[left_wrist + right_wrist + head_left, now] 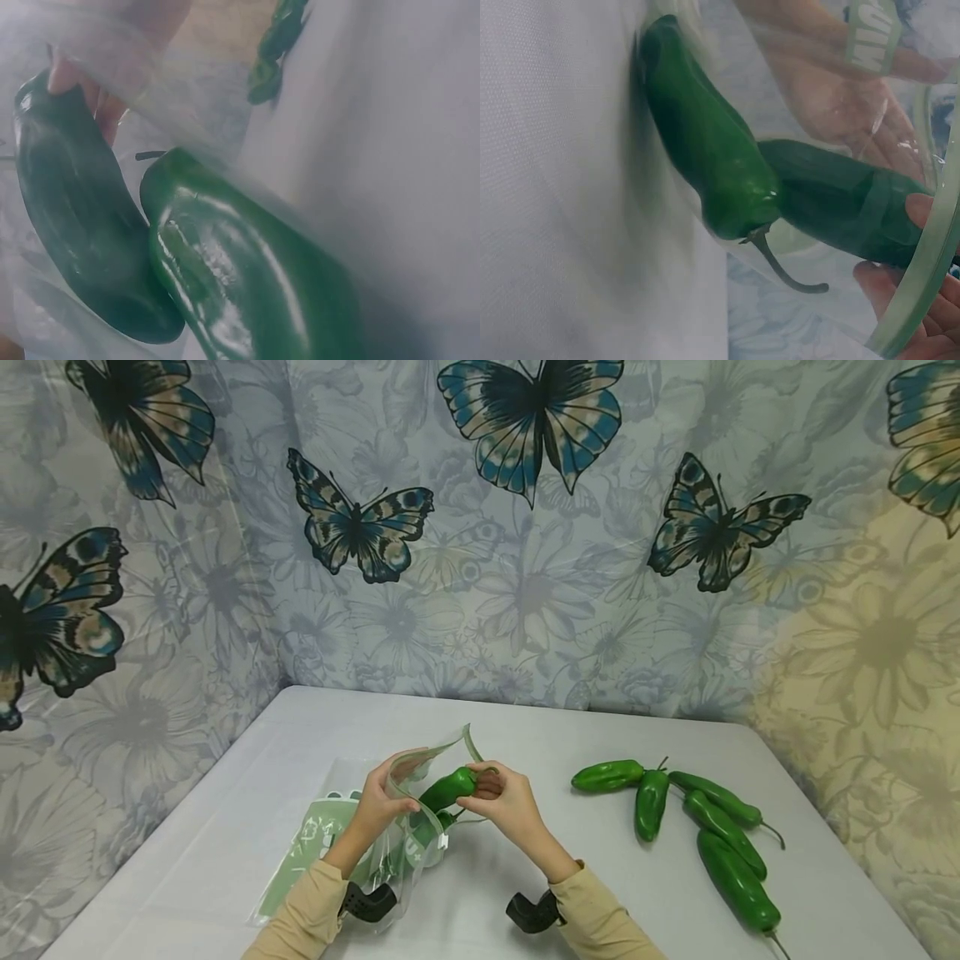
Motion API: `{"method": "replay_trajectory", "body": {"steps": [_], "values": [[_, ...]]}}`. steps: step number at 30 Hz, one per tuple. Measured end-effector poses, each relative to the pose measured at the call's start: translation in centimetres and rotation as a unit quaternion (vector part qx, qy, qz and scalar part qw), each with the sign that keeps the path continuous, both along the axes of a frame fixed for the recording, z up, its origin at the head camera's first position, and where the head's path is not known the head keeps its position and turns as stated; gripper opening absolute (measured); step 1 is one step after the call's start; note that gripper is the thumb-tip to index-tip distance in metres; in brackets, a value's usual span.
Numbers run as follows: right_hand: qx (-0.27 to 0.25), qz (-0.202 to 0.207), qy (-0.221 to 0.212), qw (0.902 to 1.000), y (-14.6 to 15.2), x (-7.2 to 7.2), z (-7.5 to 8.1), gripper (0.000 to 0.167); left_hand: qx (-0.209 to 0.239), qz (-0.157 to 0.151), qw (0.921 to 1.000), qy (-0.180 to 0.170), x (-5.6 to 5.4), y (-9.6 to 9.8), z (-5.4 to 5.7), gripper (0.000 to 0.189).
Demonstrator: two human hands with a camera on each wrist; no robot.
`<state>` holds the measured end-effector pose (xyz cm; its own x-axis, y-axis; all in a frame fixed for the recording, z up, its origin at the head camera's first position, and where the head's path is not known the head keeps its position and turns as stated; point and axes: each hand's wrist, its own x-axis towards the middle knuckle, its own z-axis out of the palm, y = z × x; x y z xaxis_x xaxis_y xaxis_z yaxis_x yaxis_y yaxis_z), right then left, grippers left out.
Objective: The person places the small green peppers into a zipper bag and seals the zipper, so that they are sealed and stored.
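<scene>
A clear plastic zip bag (pixel 393 864) with a green rim stands with its mouth spread toward the right. My left hand (pixel 380 802) grips the bag at the rim, thumb in front and fingers behind. My right hand (pixel 513 802) pinches a green pepper (pixel 446 790) by its stem end at the bag's mouth, most of it inside. Lower in the bag lies another green pepper (pixel 709 150), its curved stem toward the opening. In the left wrist view the held pepper (pixel 79 217) lies against this lower pepper (pixel 240 262), both seen through plastic.
Several green peppers (pixel 651 804) lie in a loose group on the right of the white table (pixel 525 727). A flat green-printed packet (pixel 307 839) in clear plastic lies at the left, partly under the left forearm. Behind the table hangs a butterfly-patterned cloth (pixel 525 593).
</scene>
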<state>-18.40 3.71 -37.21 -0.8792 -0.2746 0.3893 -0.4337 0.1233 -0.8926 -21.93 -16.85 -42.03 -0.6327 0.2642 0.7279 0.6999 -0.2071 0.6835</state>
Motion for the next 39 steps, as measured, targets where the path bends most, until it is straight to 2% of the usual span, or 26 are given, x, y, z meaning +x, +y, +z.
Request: {"method": "replay_trajectory", "body": {"steps": [7, 15, 18, 22, 25, 29, 34, 39], "values": [[0.015, 0.017, 0.0, 0.9997, 0.1, -0.1, -0.2, 0.039, -0.007, 0.003, 1.0, 0.001, -0.1, -0.1, -0.1, 0.083], [0.053, 0.014, 0.034, 0.9979, 0.4, -1.6, -2.7, 0.039, 0.002, -0.017, 0.9998, 0.004, 1.4, 0.4, 1.7, 0.078], [0.048, 0.018, 0.043, 0.9978, 0.4, -1.7, -2.9, 0.039, 0.004, -0.013, 0.9999, 0.001, 1.4, 0.4, 1.7, 0.079], [0.046, 0.014, 0.043, 0.9979, 0.3, -1.5, -2.5, 0.037, 0.004, -0.011, 0.9999, 0.003, 0.7, 0.2, 0.9, 0.081], [0.044, 0.009, 0.049, 0.9978, 0.1, -0.9, -1.5, 0.031, 0.007, -0.012, 0.9998, 0.012, 0.1, 0.1, 0.3, 0.08], [0.044, 0.005, 0.048, 0.9979, -0.1, -0.1, -0.2, 0.021, -0.002, -0.011, 0.9998, 0.019, -0.1, 0.2, 0.2, 0.08], [0.072, 0.017, 0.051, 0.996, -0.4, -0.4, 0.0, 0.014, -0.016, -0.008, 0.9995, 0.026, -0.1, 0.3, 0.0, 0.081], [0.115, 0.038, 0.061, 0.9907, -1.2, -0.5, 0.6, 0.015, -0.017, 0.006, 0.9996, 0.022, 0.1, -0.3, 0.2, 0.081]]}}
